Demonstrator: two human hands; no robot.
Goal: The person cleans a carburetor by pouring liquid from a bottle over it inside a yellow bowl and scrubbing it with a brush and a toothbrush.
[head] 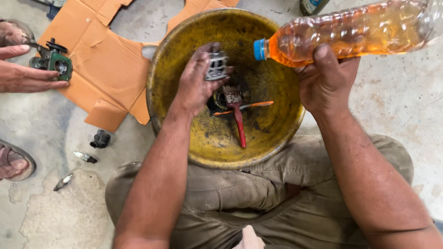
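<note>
My left hand (196, 83) holds a small grey metal engine part (217, 66) over a worn yellow basin (175, 55). My right hand (325, 83) grips a clear plastic bottle (355, 30) of orange liquid, tipped on its side with its blue cap (260, 49) pointing at the metal part. In the basin lie a red-handled paintbrush (237, 115), an orange-handled tool (251, 105) and a dark round part (221, 99), partly hidden by my left hand.
Torn orange cardboard (101, 64) lies left of the basin. Another person's hands (23, 69) hold a green metal part (53, 60) at far left. A black cap (100, 139), a spark plug (85, 157) and a bolt (62, 182) rest on the concrete floor.
</note>
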